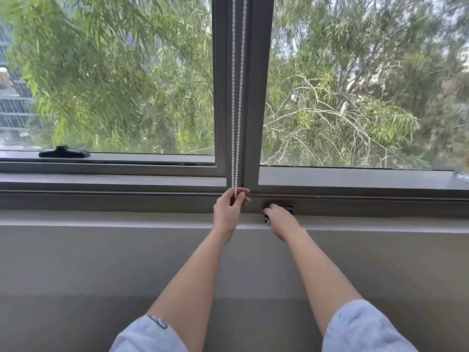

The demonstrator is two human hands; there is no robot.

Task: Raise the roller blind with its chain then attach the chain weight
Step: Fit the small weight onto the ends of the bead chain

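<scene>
1. Nearest, two bare forearms in rolled pale-blue sleeves reach forward over a plain grey wall. There is open room on both sides of them and nothing between them.
2. The left hand is closed around the bottom loop of the white bead chain, pinching it just above the sill ledge.
3. The right hand rests palm down on the ledge, just right of the left hand, over a small dark object that may be the chain weight. Whether the fingers grip it cannot be told.
4. The chain hangs as two straight strands down the grey centre mullion, out of frame at the top. The blind itself is not in view.
5. A black window handle lies on the left lower frame, well apart from the hands.
6. Beyond the glass stand leafy trees and, at far left, part of a building.
</scene>
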